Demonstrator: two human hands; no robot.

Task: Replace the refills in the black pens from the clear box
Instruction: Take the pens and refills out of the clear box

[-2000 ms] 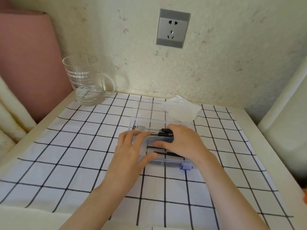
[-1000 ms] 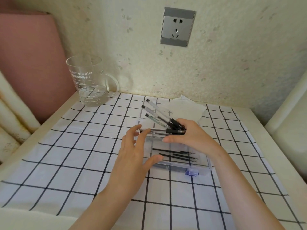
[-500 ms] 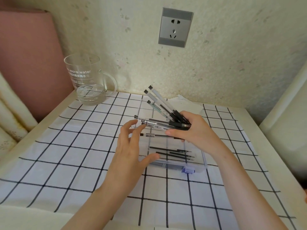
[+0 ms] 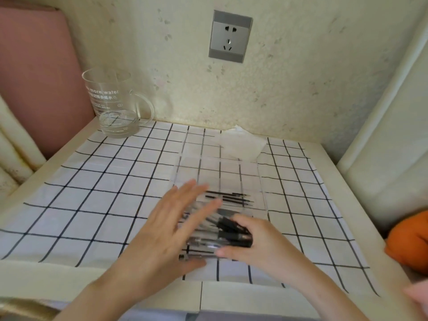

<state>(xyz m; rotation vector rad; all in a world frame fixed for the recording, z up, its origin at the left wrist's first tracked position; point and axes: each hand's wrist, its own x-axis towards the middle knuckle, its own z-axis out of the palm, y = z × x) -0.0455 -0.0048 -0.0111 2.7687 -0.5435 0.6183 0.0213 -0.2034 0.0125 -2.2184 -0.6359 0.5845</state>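
The clear box [image 4: 262, 193] sits open on the checked cloth, its lid [image 4: 208, 147] folded back toward the wall. Several thin black refills [image 4: 231, 197] lie inside it. In front of the box my right hand [image 4: 259, 245] grips a bundle of black pens [image 4: 222, 232], low over the cloth near the table's front edge. The pens point left, their clear barrels blurred. My left hand [image 4: 166, 230] hovers beside their left ends with fingers spread and straight, holding nothing.
A clear glass mug [image 4: 111, 105] with a little water stands at the back left. A white tissue [image 4: 243, 144] lies behind the box by the wall. An orange object [image 4: 410, 242] sits at the right edge. A wall socket [image 4: 230, 35] is above.
My right hand lifted the bundle of pens out of the box and brought it down toward me, in front of the box. My left hand left the box side and opened.
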